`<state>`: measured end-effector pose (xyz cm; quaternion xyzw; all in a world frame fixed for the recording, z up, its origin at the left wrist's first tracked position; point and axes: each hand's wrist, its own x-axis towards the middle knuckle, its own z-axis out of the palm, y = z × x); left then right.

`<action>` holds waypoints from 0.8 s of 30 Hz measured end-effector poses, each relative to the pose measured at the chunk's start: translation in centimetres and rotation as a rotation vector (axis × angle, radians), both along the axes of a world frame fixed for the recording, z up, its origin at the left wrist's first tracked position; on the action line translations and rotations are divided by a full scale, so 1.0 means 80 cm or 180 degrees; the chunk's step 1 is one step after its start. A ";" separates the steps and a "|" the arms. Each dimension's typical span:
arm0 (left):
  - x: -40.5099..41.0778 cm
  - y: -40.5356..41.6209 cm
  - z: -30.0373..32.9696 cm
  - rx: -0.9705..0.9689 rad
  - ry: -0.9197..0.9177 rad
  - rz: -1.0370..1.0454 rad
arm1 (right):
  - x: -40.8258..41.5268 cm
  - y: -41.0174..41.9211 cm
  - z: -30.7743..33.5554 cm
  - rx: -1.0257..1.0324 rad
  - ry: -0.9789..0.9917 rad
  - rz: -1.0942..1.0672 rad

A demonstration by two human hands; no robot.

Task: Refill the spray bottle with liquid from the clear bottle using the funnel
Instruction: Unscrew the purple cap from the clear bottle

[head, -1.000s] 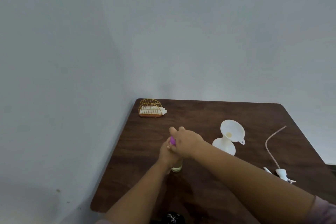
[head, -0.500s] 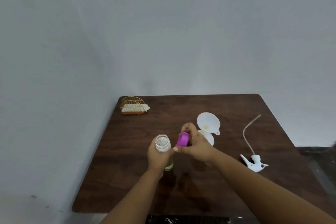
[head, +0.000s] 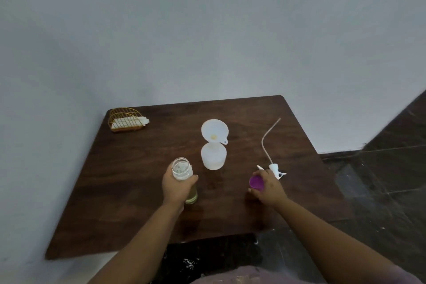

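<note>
Counter [head: 138, 191] of dark wood carries everything, and the landmark on it is the white spray bottle [head: 213, 157], which stands upright near the middle with the white funnel [head: 214, 130] seated in its neck. Just left of and nearer than the spray bottle, the left hand [head: 176, 188] grasps the uncapped clear bottle [head: 182, 169], upright with yellowish liquid at its base. Right of the spray bottle, the right hand [head: 268, 188] grips a purple cap [head: 256, 182] low over the wood, beside the white sprayer head [head: 275, 168]; a gold wire rack [head: 125, 120] sits far left of the spray bottle.
</note>
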<state>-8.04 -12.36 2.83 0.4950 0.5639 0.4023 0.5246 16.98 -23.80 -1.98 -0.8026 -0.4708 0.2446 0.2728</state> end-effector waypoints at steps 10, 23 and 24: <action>0.005 -0.021 0.000 0.0156 0.0155 -0.0117 | -0.011 -0.002 -0.021 -0.0407 -0.0881 0.0215; 0.017 -0.052 0.008 0.0207 0.0077 -0.0095 | -0.048 0.001 0.037 0.0012 -0.0393 0.0552; 0.022 -0.058 0.012 0.0232 0.0072 -0.0130 | -0.057 0.000 0.050 -0.0016 -0.0154 0.0758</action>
